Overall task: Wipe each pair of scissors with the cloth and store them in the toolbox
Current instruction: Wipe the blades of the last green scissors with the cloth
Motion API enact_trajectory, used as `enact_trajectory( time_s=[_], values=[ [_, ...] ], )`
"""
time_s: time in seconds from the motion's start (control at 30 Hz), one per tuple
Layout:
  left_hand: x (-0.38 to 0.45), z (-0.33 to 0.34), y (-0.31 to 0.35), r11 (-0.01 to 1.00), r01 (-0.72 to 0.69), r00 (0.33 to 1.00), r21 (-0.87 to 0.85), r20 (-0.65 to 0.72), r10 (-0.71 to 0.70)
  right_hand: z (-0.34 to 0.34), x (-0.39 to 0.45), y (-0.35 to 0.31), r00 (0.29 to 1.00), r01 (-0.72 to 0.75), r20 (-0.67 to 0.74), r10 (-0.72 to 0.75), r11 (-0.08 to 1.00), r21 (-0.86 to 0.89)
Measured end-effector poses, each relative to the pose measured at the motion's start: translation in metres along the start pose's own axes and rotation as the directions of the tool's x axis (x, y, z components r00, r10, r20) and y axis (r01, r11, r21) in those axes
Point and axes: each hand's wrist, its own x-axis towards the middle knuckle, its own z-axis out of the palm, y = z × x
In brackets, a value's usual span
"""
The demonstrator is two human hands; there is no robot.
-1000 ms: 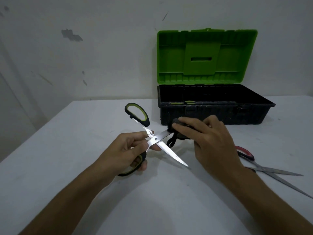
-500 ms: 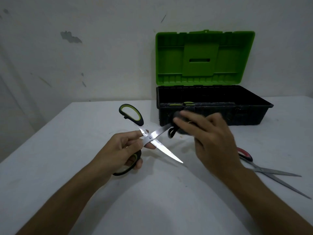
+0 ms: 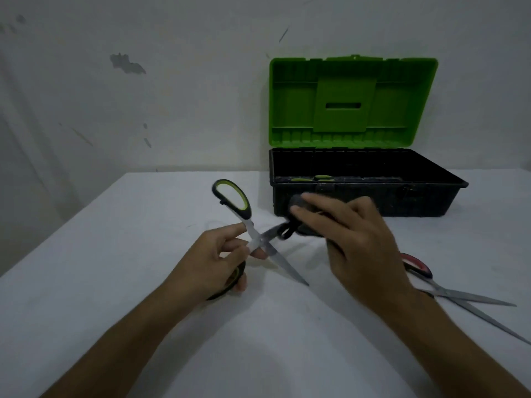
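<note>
We see the green-handled scissors (image 3: 260, 239) held above the white table (image 3: 115, 254), between the two hands. The left hand (image 3: 212, 262) is closed on them: thumb and forefinger pinch the metal at the pivot, while the other fingers curl round the lower handle loop, mostly hidden under the palm. The right hand (image 3: 353, 234) is closed on a dark cloth (image 3: 298, 214), bunched round the upper blade, so only the stretch of that blade nearest the pivot shows. A small loop of the cloth hangs down beside the blade.

The scissors are spread wide, forming a cross. The free handle, black with a lime-green inner rim, points up and away to the left; the bare blade slants down to the right, its tip close to the table, though we cannot tell if it touches.

Just behind the right hand stands the toolbox (image 3: 416, 199), its black base on the table and its green lid (image 3: 353, 101) upright against the wall. Green handles (image 3: 313, 178) peek over the front rim inside. To the right, a pair of red-handled scissors (image 3: 448, 294) lies flat on the table, blades slightly apart, partly hidden by the right forearm.
</note>
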Motion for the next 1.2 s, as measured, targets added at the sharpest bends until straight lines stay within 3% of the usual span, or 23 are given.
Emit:
enact_trajectory(
  time_s=[0.07, 0.17, 0.37, 0.47, 0.57, 0.7, 0.93, 1.1, 1.2],
  values=[
    [0.001, 0.004, -0.002, 0.999, -0.017, 1.0, 0.032, -0.002, 0.017, 0.004, 0.003, -0.018, 0.991, 0.106, 0.081, -0.106, 0.994, 0.015],
    [0.0, 0.007, -0.002, 0.998, -0.061, 0.998, 0.029, -0.008, 0.061, 0.015, 0.0, -0.03, 0.978, 0.133, 0.158, -0.134, 0.991, 0.014],
    [-0.004, 0.008, 0.001, 0.997, -0.059, 0.998, 0.051, 0.002, 0.059, 0.015, -0.002, -0.013, 0.978, 0.008, 0.206, 0.013, 0.995, -0.097],
    [-0.002, 0.006, -0.002, 0.999, -0.024, 1.0, 0.045, -0.008, 0.025, 0.01, -0.003, 0.002, 0.982, -0.09, 0.15, 0.118, 0.979, -0.182],
    [-0.001, 0.007, -0.004, 0.999, -0.005, 1.0, 0.041, -0.015, 0.006, 0.006, -0.003, 0.002, 0.991, -0.052, 0.119, 0.069, 0.99, -0.134],
    [-0.004, 0.009, 0.001, 0.997, -0.045, 0.999, 0.06, 0.018, 0.044, 0.009, -0.001, -0.021, 0.966, 0.067, 0.252, -0.055, 0.997, -0.036],
    [-0.002, 0.006, -0.006, 0.997, -0.028, 1.0, 0.077, 0.014, 0.027, 0.011, -0.004, -0.005, 0.98, -0.1, 0.158, 0.123, 0.985, -0.143],
    [-0.004, 0.01, 0.001, 0.993, -0.094, 0.995, 0.067, 0.045, 0.091, 0.007, 0.001, -0.025, 0.981, 0.052, 0.189, -0.048, 0.999, -0.016],
    [-0.006, 0.009, 0.004, 0.992, -0.12, 0.992, 0.038, 0.043, 0.118, 0.01, 0.004, -0.03, 0.971, 0.011, 0.24, -0.013, 1.0, 0.009]
  ],
)
